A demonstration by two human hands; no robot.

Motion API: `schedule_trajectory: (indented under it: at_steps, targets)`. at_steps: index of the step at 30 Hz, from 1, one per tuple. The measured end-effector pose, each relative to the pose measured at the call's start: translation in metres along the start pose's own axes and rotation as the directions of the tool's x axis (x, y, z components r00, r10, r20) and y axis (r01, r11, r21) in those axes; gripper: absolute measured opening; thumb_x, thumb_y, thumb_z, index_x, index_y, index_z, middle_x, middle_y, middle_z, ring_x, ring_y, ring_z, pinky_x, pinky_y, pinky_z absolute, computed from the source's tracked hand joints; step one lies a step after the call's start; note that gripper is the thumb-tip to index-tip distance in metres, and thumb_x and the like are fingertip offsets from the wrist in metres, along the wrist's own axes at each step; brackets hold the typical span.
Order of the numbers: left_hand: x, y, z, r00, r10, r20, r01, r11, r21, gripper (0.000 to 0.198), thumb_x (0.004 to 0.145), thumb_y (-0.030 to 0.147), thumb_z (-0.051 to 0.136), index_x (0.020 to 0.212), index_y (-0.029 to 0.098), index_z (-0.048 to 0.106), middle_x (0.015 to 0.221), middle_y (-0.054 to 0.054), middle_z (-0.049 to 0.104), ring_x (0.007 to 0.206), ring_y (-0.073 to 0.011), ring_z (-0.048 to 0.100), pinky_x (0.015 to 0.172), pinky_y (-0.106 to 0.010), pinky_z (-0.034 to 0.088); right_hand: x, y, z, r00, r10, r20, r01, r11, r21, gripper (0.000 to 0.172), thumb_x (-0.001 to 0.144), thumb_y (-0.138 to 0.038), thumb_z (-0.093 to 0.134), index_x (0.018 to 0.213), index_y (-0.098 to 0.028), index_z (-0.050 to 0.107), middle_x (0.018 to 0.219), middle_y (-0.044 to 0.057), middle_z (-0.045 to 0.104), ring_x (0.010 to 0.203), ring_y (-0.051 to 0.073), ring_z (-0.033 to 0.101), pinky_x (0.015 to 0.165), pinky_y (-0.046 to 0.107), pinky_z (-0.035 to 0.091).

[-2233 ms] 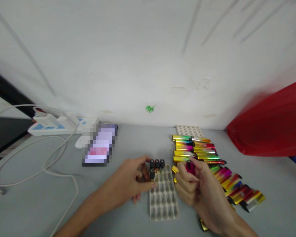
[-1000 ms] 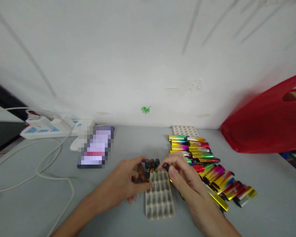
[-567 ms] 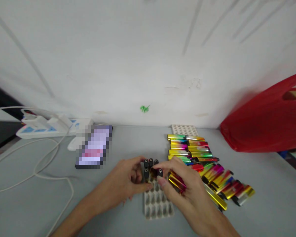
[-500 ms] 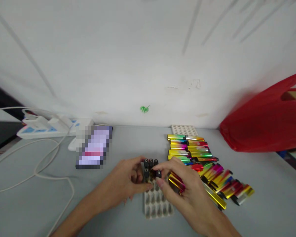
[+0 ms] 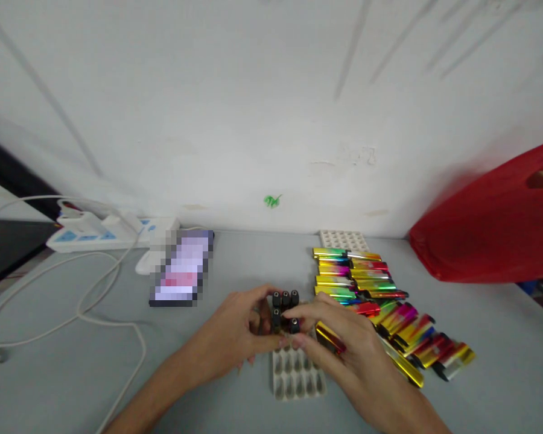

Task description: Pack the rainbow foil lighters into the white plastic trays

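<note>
Now the right hand point(image 5: 339, 343), which a moment ago carried a lighter point(image 5: 294, 325) over from the row point(image 5: 380, 301) on the right, pinches it upright into the tray point(image 5: 296, 377), making five standing, while the left hand point(image 5: 239, 331) grips the tray's far left edge.

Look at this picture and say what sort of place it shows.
Probably a small packing bench: rows of shiny lighters on a grey table, a slotted tray being filled, and a power strip by the wall.
</note>
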State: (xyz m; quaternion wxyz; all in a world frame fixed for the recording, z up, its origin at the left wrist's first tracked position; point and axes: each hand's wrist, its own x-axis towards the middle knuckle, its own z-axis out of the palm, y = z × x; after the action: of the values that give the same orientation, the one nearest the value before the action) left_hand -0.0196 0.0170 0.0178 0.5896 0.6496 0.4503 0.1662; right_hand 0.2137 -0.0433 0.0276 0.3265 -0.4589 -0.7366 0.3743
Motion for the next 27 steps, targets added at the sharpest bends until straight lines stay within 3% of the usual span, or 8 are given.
schedule_trajectory:
  at_steps: [9, 12, 14, 17, 20, 24, 27]
  targets:
    - [0.001, -0.002, 0.001, 1.000, 0.021, -0.018, -0.020, 0.999, 0.028, 0.046, 0.083, 0.049, 0.089, 0.114, 0.020, 0.070, 0.071, 0.005, 0.065, 0.050, -0.0132, 0.059, 0.043, -0.019, 0.047, -0.001, 0.000, 0.000, 0.999, 0.016, -0.039, -0.015, 1.000, 0.014, 0.031, 0.111, -0.038, 0.066, 0.142, -0.042, 0.063, 0.113, -0.001, 0.074, 0.105, 0.023, 0.068, 0.094, 0.041, 0.049]
    - [0.001, -0.002, 0.002, 1.000, -0.018, -0.021, 0.019, 0.999, 0.042, 0.041, 0.084, 0.043, 0.086, 0.114, 0.021, 0.070, 0.074, 0.004, 0.068, 0.049, -0.0127, 0.058, 0.042, -0.020, 0.048, 0.002, -0.003, -0.006, 0.988, -0.042, -0.151, 0.030, 0.996, -0.082, 0.010, 0.109, -0.027, 0.062, 0.115, -0.031, 0.069, 0.093, 0.000, 0.070, 0.089, 0.023, 0.065, 0.084, 0.040, 0.047]
    - [0.001, -0.003, 0.002, 0.999, -0.032, -0.022, 0.033, 0.998, 0.054, 0.040, 0.084, 0.043, 0.085, 0.113, 0.020, 0.070, 0.078, 0.002, 0.070, 0.050, -0.0129, 0.059, 0.041, -0.020, 0.047, 0.005, -0.003, -0.012, 0.981, -0.084, -0.174, 0.046, 0.977, -0.210, 0.008, 0.099, -0.018, 0.063, 0.098, -0.026, 0.066, 0.080, -0.001, 0.062, 0.079, 0.022, 0.059, 0.078, 0.040, 0.043]
    - [0.002, -0.005, 0.002, 0.999, -0.047, -0.023, 0.048, 0.997, 0.064, 0.042, 0.085, 0.046, 0.084, 0.114, 0.021, 0.069, 0.077, 0.003, 0.070, 0.048, -0.0131, 0.058, 0.037, -0.020, 0.045, 0.009, -0.001, -0.020, 0.995, -0.071, -0.074, 0.036, 0.917, -0.398, 0.012, 0.085, -0.012, 0.066, 0.090, -0.023, 0.064, 0.083, 0.001, 0.062, 0.084, 0.024, 0.058, 0.079, 0.041, 0.041]
    - [0.002, -0.007, 0.002, 0.998, -0.049, -0.026, 0.050, 0.997, 0.059, 0.045, 0.083, 0.047, 0.086, 0.116, 0.021, 0.069, 0.075, 0.004, 0.069, 0.047, -0.0124, 0.057, 0.038, -0.020, 0.047, 0.011, 0.004, -0.025, 0.999, -0.038, 0.026, 0.045, 0.863, -0.504, 0.016, 0.080, -0.011, 0.065, 0.092, -0.022, 0.063, 0.092, 0.005, 0.064, 0.093, 0.027, 0.057, 0.085, 0.042, 0.040]
    - [0.002, -0.008, 0.001, 0.997, -0.063, -0.036, 0.065, 0.996, 0.057, 0.049, 0.084, 0.048, 0.086, 0.121, 0.022, 0.068, 0.076, 0.003, 0.071, 0.045, -0.0127, 0.058, 0.035, -0.020, 0.046, 0.009, 0.008, -0.028, 0.997, -0.021, 0.079, 0.060, 0.840, -0.539, 0.021, 0.076, -0.011, 0.064, 0.094, -0.022, 0.063, 0.094, 0.004, 0.064, 0.095, 0.027, 0.056, 0.091, 0.042, 0.039]
    - [0.001, -0.009, 0.001, 0.998, -0.055, -0.032, 0.057, 0.998, 0.040, 0.049, 0.085, 0.045, 0.087, 0.124, 0.022, 0.068, 0.079, 0.003, 0.074, 0.044, -0.0114, 0.058, 0.036, -0.018, 0.046, 0.006, 0.010, -0.030, 0.995, 0.042, 0.094, 0.015, 0.842, -0.539, 0.017, 0.079, -0.014, 0.064, 0.093, -0.024, 0.061, 0.090, 0.003, 0.065, 0.086, 0.024, 0.055, 0.081, 0.038, 0.036]
